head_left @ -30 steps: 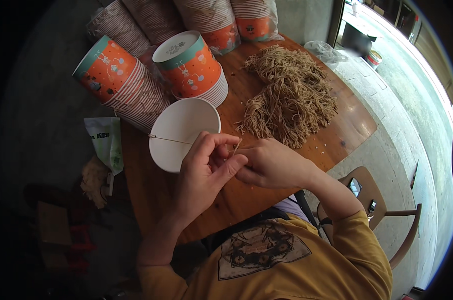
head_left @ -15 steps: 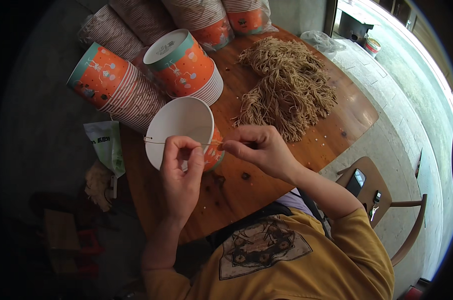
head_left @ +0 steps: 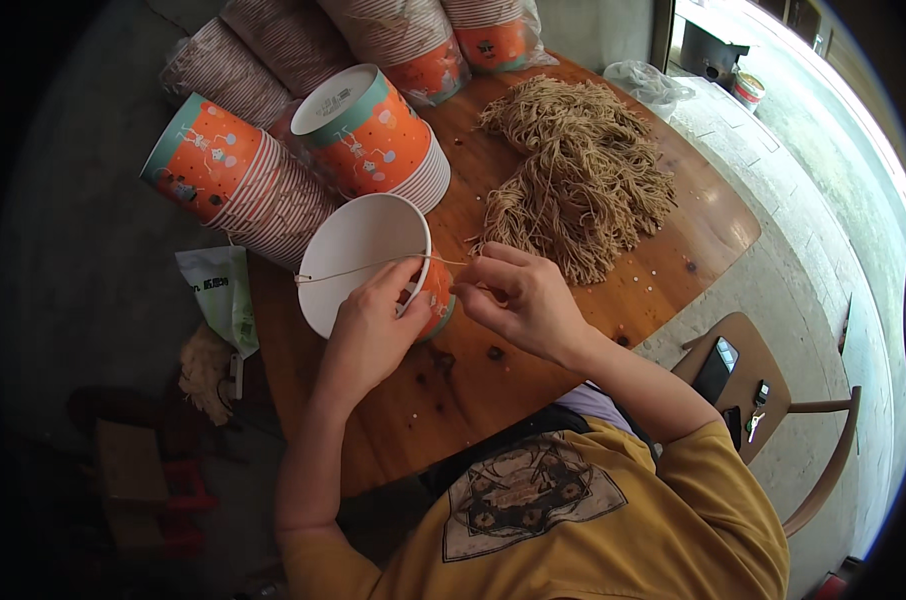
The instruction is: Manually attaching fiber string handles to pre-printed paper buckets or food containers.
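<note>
A paper bucket lies tipped on the table with its white mouth facing me and its orange printed side to the right. From a hole at its left rim, a thin tan cord runs across the mouth to the right. My left hand grips the bucket's near right rim, fingertips at the edge beside the cord and thumb against the orange side. Just right of the bucket, my right hand pinches the cord's free end, its fingers curled. The fingertips partly hide the cord's end.
A heap of tan cords lies on the wooden table. Behind the bucket are nested bucket stacks, one upright and one leaning, with wrapped stacks beyond. A chair at right holds a phone and keys.
My left hand has gone from pinching the cord to the bucket's right rim. The cord now slants up over the mouth, and my right hand has shifted slightly right.
</note>
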The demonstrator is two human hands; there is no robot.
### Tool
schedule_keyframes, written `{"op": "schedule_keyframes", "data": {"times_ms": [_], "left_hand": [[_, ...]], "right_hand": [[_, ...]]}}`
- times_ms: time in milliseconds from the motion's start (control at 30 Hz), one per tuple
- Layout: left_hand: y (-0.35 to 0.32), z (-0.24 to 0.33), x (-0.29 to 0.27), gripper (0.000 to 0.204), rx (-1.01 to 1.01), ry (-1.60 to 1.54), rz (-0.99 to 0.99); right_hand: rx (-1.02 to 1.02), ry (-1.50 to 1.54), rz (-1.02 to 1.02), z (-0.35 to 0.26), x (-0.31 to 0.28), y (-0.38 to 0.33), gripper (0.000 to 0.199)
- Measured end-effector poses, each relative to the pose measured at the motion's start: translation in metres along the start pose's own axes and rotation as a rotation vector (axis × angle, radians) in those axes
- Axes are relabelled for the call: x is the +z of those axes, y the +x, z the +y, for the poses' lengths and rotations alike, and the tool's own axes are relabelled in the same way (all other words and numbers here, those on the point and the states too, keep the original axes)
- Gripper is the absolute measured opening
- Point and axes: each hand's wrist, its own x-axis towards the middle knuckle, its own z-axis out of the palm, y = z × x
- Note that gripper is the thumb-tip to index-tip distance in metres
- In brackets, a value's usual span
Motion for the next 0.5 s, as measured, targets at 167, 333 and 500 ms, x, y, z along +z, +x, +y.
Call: {"op": "schedule_keyframes", "data": {"times_ms": [167, 333, 500], "left_hand": [[-0.004, -0.005, -0.013, 0.043, -0.133, -0.355, -0.05], [-0.013, 0.005, -0.029, 0.049, -0.121, -0.534, -0.08], [-0.018, 0.008, -0.031, 0.052, -0.149, -0.534, -0.106]], "right_hand": [[-0.104, -0.037, 0.039, 0.003, 0.01, 0.004, 0.005], [-0.082, 0.016, 0.05, -0.011, 0.014, 0.015, 0.006], [-0.097, 0.066, 0.065, -0.013, 0.021, 0.019, 0.007]]}}
